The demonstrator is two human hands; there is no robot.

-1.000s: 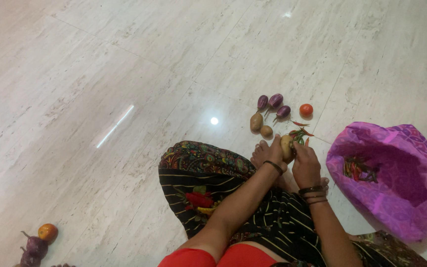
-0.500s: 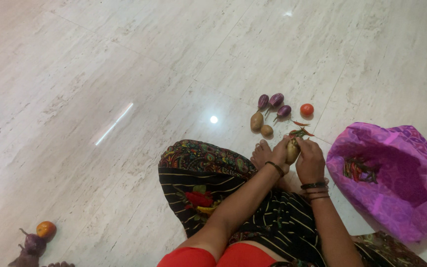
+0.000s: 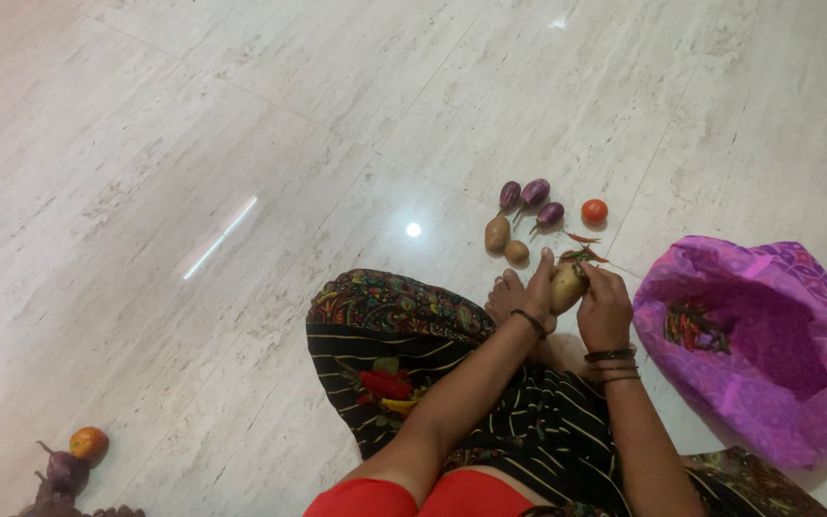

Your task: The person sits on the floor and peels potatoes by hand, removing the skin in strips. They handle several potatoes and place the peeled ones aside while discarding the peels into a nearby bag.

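potato in both hands, veg laid out on the marble floor

potato sits between both hands right now, held up just above the floor in front of the person's bare foot. left hand is wrapped around its left side with the fingers closed on it, right hand is clamped on the right side, thumb up near the top end. so both hands are gripping the same potato, neither one is free.

as for how far along things look: a small lineup is already on the floor just beyond the hands. three little purple brinjals, a red tomato, and two more potatoes lying close together. a few red and green chillies are right behind the held potato, almost touching it from this angle.

purple bag is open at the person's right, and i can see more chillies down inside it, so it's not emptied out yet. can't tell what else is in there, the folds hide the rest.

another little bunch sits far off at the bottom left corner, an orange-red tomato and a couple of dark brinjals, partly cut off by the edge.
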